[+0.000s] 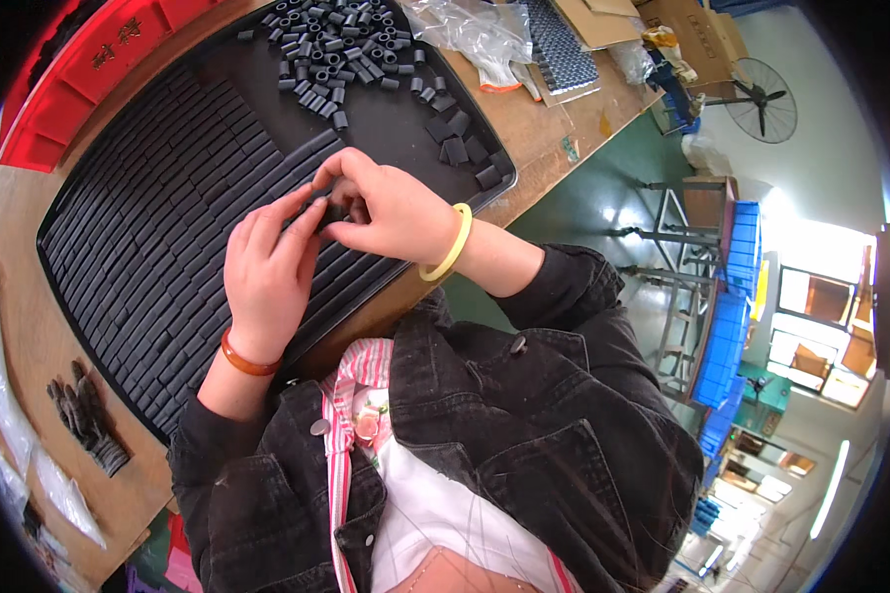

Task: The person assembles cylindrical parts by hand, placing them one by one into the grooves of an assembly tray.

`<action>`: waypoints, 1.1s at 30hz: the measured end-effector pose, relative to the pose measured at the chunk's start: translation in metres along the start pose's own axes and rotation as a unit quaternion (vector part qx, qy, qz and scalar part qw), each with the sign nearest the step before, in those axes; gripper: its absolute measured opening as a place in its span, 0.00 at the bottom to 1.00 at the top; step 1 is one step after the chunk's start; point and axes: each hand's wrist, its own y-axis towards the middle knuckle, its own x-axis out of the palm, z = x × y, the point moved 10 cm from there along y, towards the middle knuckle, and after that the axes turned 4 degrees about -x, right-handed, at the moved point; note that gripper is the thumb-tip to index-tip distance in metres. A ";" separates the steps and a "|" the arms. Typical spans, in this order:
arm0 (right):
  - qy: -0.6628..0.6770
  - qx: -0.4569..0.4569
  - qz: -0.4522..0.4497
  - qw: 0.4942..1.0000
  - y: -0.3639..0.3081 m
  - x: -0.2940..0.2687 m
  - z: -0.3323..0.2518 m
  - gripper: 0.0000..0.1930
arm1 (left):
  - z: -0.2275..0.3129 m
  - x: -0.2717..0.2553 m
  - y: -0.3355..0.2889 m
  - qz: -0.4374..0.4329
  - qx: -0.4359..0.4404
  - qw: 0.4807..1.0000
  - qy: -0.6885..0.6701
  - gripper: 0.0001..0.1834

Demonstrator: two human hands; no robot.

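Note:
Over the large black tray (386, 111) my two hands meet, fingertips close together. My left hand (267, 262) is closed in a pinch at a small black tube (334, 210), mostly hidden by the fingers. The right hand (396, 212) curls its thumb and fingers around the same piece. Below them, rows of short black tubes (158, 188) lie packed side by side across the left and near part of the tray. A loose heap of black tubes (336, 44) sits at the tray's far end, and several black pieces (455, 148) lie scattered at its right.
A red bin (79, 79) stands at the far left. On the wooden table (524, 128) lie a dark glove (89, 420) and a clear plastic bag (475, 35). Cardboard (603, 20) is piled at the back. Blue crates (727, 336) and a fan (761, 97) stand beyond the table.

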 end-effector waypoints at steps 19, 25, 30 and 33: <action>-0.623 0.033 0.127 0.771 0.025 -0.109 0.085 0.18 | -0.033 -0.002 -0.004 0.027 -0.170 0.968 -0.183 0.11; -0.661 0.000 0.165 0.732 0.035 -0.104 0.092 0.16 | -0.033 -0.001 -0.004 0.019 -0.173 0.967 -0.184 0.12; -0.538 0.095 0.142 0.825 0.041 -0.115 0.122 0.18 | -0.033 -0.001 -0.003 0.016 -0.177 0.967 -0.181 0.13; -0.418 0.171 0.165 0.877 0.034 -0.130 0.125 0.18 | -0.036 0.000 -0.005 0.017 -0.181 0.966 -0.186 0.13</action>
